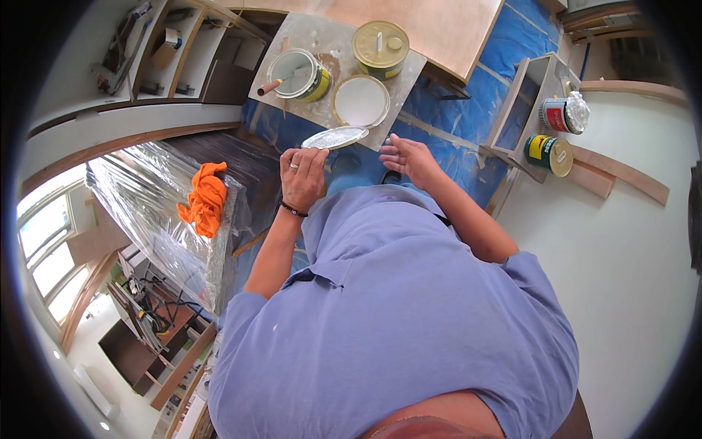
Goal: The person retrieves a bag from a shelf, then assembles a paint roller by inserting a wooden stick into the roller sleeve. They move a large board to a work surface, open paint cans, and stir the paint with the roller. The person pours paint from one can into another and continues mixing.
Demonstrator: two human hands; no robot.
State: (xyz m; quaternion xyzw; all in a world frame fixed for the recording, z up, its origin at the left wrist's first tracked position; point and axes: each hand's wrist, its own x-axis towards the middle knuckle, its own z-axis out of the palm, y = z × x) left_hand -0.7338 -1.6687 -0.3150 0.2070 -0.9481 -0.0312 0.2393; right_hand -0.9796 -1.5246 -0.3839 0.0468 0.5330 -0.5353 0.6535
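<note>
My left hand [302, 178] is closed on the edge of a round can lid [335, 137], silvery with whitish smears and held tilted. To the right of the lid my right hand [408, 156] is open, its fingers stretched toward the lid but apart from it. Ahead of both hands lies a stained board [404, 94]. On it stand an open can [319, 86] with a brown-handled tool [270, 86] resting across its rim, and a can with a gold lid [380, 45]. Nearer me is a gold-rimmed white round [361, 101]; I cannot tell whether it is a lid or a full can.
Blue sheeting [439, 121] covers the floor. An orange cloth [205, 199] lies on plastic-wrapped material at left. To the right, a red-labelled can [556, 115] and a yellow-and-green can [550, 154] stand by a wooden frame. A wooden panel [431, 29] is at the back.
</note>
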